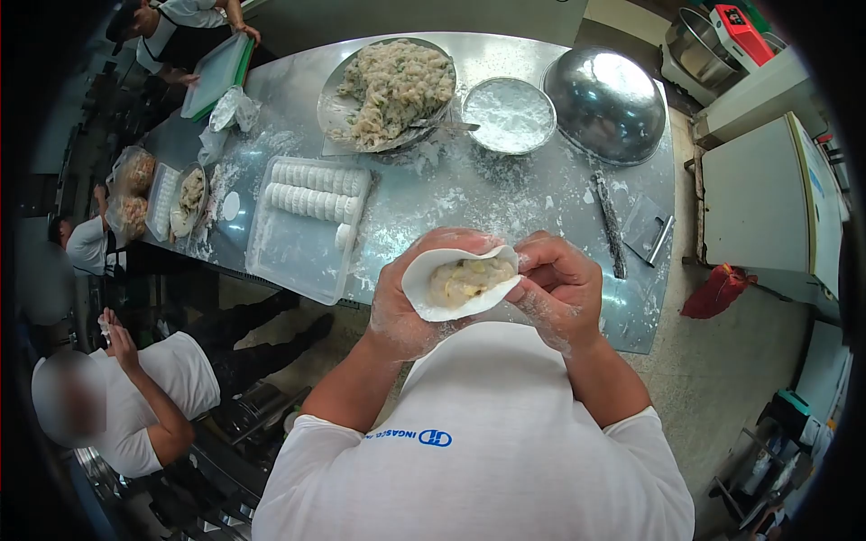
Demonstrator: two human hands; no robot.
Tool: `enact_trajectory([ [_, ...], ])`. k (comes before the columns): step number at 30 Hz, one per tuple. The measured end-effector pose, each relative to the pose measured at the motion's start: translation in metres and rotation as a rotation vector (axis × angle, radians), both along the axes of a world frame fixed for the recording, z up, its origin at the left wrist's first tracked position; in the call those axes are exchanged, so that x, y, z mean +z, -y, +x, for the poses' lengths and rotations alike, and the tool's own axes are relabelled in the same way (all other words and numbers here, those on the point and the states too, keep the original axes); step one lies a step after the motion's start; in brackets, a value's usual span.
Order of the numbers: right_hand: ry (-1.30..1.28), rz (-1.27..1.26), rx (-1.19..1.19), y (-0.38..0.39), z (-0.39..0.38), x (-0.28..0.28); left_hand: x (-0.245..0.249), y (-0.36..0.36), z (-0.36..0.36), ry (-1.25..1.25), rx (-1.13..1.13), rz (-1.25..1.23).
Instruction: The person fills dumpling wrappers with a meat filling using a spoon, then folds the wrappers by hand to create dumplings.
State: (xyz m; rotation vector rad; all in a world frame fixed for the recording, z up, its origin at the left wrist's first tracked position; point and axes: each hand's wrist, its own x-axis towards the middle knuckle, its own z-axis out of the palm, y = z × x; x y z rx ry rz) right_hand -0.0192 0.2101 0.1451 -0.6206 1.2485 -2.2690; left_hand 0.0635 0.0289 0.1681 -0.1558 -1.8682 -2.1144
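An unsealed dumpling point(424, 304) is held just past the near edge of the steel table. Its round white wrapper curves up around a pale, chunky filling point(463, 282). My left hand point(395, 307) cups the wrapper from below and the left side, fingers closed behind it. Thumb and fingers of my right hand point(564, 290) pinch the wrapper's right edge. Both hands are dusted with flour. Beyond them, a plastic tray point(298, 261) holds rows of white dumplings point(311, 194) in its far half.
On the steel table point(433, 198) stand a heaped bowl of filling point(397, 90), a bowl of white powder point(508, 114) and an upturned metal bowl point(606, 104). A dark rod point(609, 221) and a scraper point(661, 239) lie at right. Co-workers point(171, 388) stand at left.
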Motion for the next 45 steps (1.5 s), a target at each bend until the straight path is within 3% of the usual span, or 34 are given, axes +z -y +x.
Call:
enact_trajectory([
  [8, -0.344, 0.113, -0.088, -0.008, -0.012, -0.001, 0.010, -0.005, 0.000, 0.130, -0.039, -0.028],
  [14, -0.212, 0.086, -0.144, -0.002, -0.011, 0.007, 0.017, -0.003, -0.003, 0.170, -0.060, -0.023],
  [25, -0.563, 0.168, -0.137, -0.010, -0.022, 0.004, 0.041, -0.002, -0.010, 0.186, -0.029, -0.430],
  [31, -0.537, 0.154, -0.205, -0.008, -0.020, 0.009, 0.043, -0.002, -0.009, 0.262, -0.078, -0.317],
  [37, -0.595, 0.132, -0.189, -0.010, -0.021, 0.010, 0.046, -0.007, -0.011, 0.223, -0.023, -0.393],
  [45, -0.649, 0.170, -0.201, -0.018, -0.020, 0.008, 0.050, -0.006, -0.013, 0.203, -0.126, -0.488],
])
